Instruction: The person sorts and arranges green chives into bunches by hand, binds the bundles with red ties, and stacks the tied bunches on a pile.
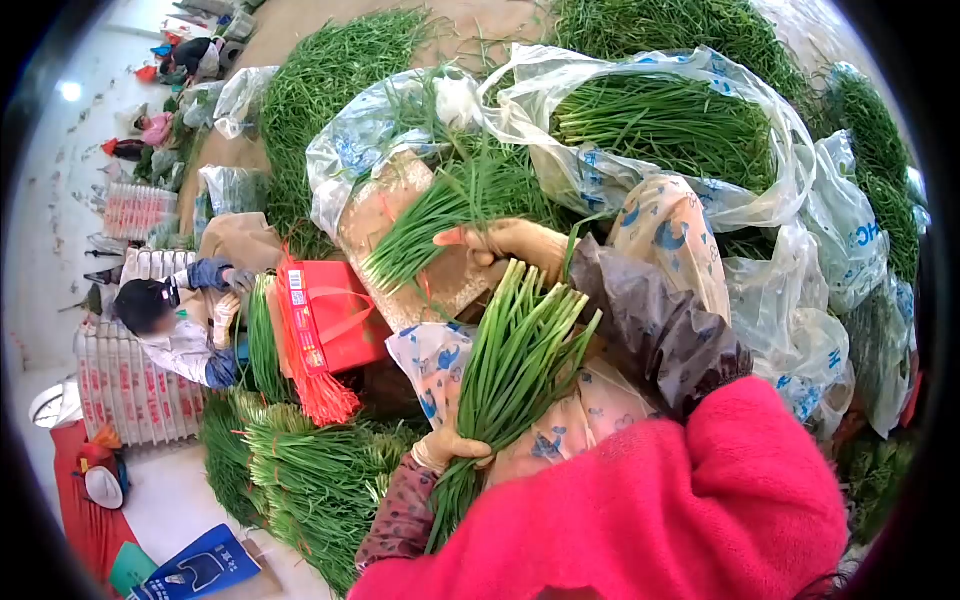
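Your view is brightly and fairly evenly lit, with a small round glare on the pale floor (55,200) at upper left, white sheen along the folds of the clear plastic bags (785,320) and soft, dark shade beside the red box (350,310). You get the bundle of green stalks (525,350) in clear focus, while the distant people (156,128) at the left look small and soft. Towards the rim you see outlines bend and stretch strongly, and black fills the corners, cutting your view to a rounded shape
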Demonstrator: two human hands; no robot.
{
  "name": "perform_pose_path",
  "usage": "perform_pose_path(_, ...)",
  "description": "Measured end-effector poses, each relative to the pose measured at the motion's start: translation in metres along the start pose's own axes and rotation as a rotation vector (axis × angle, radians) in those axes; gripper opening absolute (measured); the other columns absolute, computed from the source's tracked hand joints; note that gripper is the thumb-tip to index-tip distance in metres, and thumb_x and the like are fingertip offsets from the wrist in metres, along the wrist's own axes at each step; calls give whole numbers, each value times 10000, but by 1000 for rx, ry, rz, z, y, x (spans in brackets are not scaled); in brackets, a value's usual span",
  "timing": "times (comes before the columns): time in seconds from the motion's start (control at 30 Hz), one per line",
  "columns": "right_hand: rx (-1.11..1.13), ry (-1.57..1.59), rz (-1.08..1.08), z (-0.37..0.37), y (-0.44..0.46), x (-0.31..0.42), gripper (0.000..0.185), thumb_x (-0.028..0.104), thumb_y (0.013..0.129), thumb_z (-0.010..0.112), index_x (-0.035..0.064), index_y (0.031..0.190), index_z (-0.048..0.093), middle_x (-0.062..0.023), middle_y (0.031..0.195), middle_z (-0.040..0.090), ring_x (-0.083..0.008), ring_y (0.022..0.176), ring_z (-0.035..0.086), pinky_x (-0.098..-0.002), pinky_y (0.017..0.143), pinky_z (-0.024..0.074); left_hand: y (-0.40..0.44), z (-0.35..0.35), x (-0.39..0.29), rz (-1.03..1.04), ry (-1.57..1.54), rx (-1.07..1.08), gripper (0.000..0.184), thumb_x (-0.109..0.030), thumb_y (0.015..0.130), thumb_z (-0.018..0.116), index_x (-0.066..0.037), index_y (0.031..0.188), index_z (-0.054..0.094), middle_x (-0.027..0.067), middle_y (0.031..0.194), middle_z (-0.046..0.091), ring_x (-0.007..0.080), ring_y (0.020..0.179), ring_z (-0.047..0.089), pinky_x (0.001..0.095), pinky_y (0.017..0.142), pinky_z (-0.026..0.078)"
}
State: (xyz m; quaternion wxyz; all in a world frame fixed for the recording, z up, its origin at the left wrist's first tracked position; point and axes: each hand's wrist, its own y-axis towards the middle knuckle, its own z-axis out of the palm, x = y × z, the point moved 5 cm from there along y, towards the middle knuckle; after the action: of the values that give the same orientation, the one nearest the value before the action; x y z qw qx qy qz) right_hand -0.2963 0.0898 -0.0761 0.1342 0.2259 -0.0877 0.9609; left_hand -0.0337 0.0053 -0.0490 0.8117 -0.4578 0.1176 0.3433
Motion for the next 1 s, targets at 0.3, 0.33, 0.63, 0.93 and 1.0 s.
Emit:
perform_pose_path(0.3,-705,372,-456,-63,-27,73,228,157,1012,355,59,990,560,87,572,389,-51,398,240,-247,377,190,-17,-5,16,-9,-121,-36,566,-57,705,752,19,1207,501,112,790,584,172,519,495,297,462,374)
perform_pose_path(0.33,-690,357,-525,-71,-35,86,236,173,1016,363,52,997,565,83,575,393,-51,402,242,-247,376,185,-18,-3,14,13,-106,-57,542,-80,714,749,27,1189,511,104,752,575,170,514,489,295,461,367)
perform_pose_path(0.63,-367,-1117,-633,56,-54,73,158,168,933,554,71,992,664,-76,1028,686,-183,912,643,-284,768,519,-14,-10,-3,217,-77,-204,515,-150,744,751,64,1153,522,91,704,562,155,530,486,283,486,387)
perform_pose_path(0.93,-407,-1949,-322,74,-28,11,414,241,711,731,150,1106,648,-177,1402,438,-395,1270,409,-442,991,409,-14,-33,5,220,42,-275,546,-105,710,774,24,1181,530,109,860,613,172,596,544,297,510,436)
perform_pose_path(1.0,-421,-1839,-142,39,-16,-9,487,254,690,740,151,1151,622,-184,1350,483,-391,1224,456,-443,957,434,-12,-32,7,193,74,-301,543,-63,709,765,14,1193,532,104,883,618,175,632,566,297,524,455)
